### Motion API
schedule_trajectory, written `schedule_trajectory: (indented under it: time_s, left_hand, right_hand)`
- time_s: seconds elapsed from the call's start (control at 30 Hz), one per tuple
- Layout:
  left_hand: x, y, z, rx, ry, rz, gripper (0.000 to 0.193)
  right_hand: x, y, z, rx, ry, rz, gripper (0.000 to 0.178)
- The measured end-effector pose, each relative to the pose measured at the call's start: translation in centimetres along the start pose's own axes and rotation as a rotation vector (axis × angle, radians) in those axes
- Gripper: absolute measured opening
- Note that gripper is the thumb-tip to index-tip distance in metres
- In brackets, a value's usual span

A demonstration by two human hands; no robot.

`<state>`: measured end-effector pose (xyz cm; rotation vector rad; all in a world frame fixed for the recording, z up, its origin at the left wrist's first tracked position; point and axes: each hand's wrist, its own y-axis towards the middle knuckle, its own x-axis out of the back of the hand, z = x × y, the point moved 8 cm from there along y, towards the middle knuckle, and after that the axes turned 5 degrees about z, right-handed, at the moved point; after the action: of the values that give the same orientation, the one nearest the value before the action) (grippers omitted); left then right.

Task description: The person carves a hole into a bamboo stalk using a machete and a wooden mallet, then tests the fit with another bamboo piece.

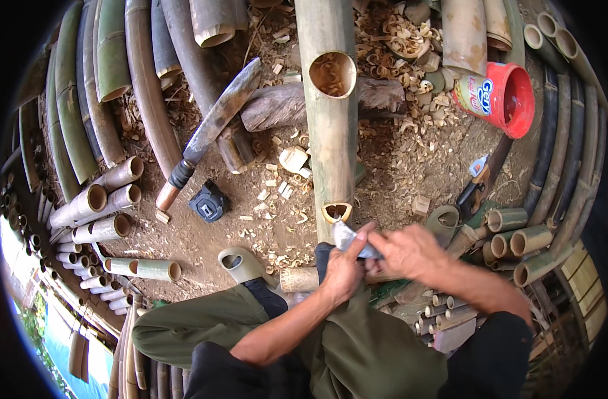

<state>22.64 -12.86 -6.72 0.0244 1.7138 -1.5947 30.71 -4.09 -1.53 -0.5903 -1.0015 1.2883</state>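
Observation:
A thick bamboo pole point(329, 149) runs from the far edge toward my knees. It has a large round hole point(332, 74) holding shavings farther off, and a smaller, rough-edged hole point(337, 213) close to my hands. A grey metal knife blade point(352, 241) has its tip at the near rim of that smaller hole. My left hand point(344, 269) is closed about the blade, with the thumb along it. My right hand point(405, 253), slightly blurred, is closed at the knife's rear end. The knife's handle is hidden by my fingers.
A machete point(219, 114) and black tape measure point(209, 202) lie left of the pole. A log point(277, 108) crosses beneath it. At right are a red bucket point(516, 100) and a saw point(473, 193). Bamboo pieces point(104, 229) line both sides; shavings point(410, 40) litter the ground.

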Motion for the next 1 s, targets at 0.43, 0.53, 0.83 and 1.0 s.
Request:
schedule_trajectory:
  time_s: [0.43,0.53,0.83,1.0]
  left_hand:
    - [-1.1,0.9,-6.7,-0.214,1.254,-0.117,0.038]
    - [-0.8,0.6,-5.9,-0.087,0.642,-0.139,0.034]
    - [-0.6,0.7,-5.7,-0.100,-0.101,0.058,0.030]
    - [-2.4,0.1,-7.5,-0.070,0.730,-0.075,0.026]
  right_hand:
    - [-3.9,-0.6,-0.2,-0.134,0.642,-0.582,0.042]
    - [1.8,-1.0,0.6,-0.060,0.218,-0.267,0.034]
    - [8.0,3.3,3.8,0.058,-0.208,-0.130,0.021]
    - [1.0,-1.1,0.5,-0.179,0.414,-0.292,0.029]
